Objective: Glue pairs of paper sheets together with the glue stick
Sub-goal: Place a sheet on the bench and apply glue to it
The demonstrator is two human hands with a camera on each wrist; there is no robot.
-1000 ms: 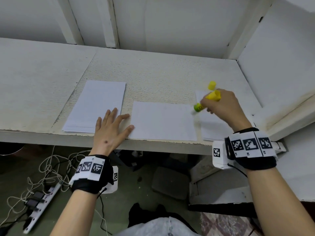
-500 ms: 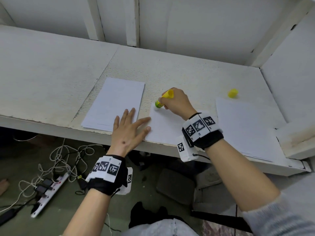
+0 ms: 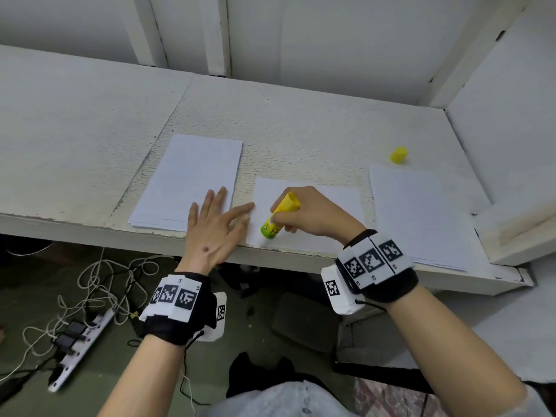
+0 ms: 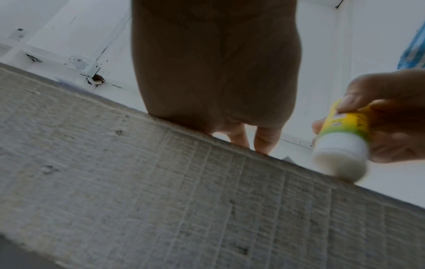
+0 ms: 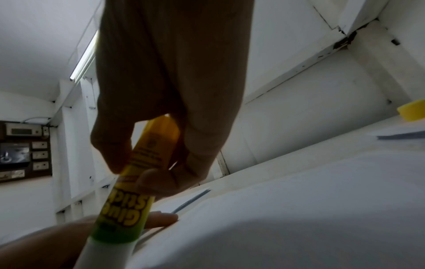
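My right hand (image 3: 304,215) grips a yellow and green glue stick (image 3: 278,218) (image 5: 128,211) (image 4: 342,138), tilted, its white tip down at the near left corner of the middle paper sheet (image 3: 328,212). Beside it my left hand (image 3: 216,224) lies flat with fingers spread, fingertips touching the sheet's left edge and the stack of white paper (image 3: 192,179) further left. Another paper stack (image 3: 421,212) lies to the right. The glue stick's yellow cap (image 3: 399,155) (image 5: 411,112) stands on the shelf behind that right stack.
The papers lie on a white shelf (image 3: 301,133) with a worn front edge, a back wall and a side wall on the right. Below on the floor are a power strip (image 3: 81,341) and tangled white cables (image 3: 99,284).
My right hand carried the glue stick from the right stack over to the middle sheet, then drew it down from the sheet's far left corner to its near left corner. The left hand stayed flat.
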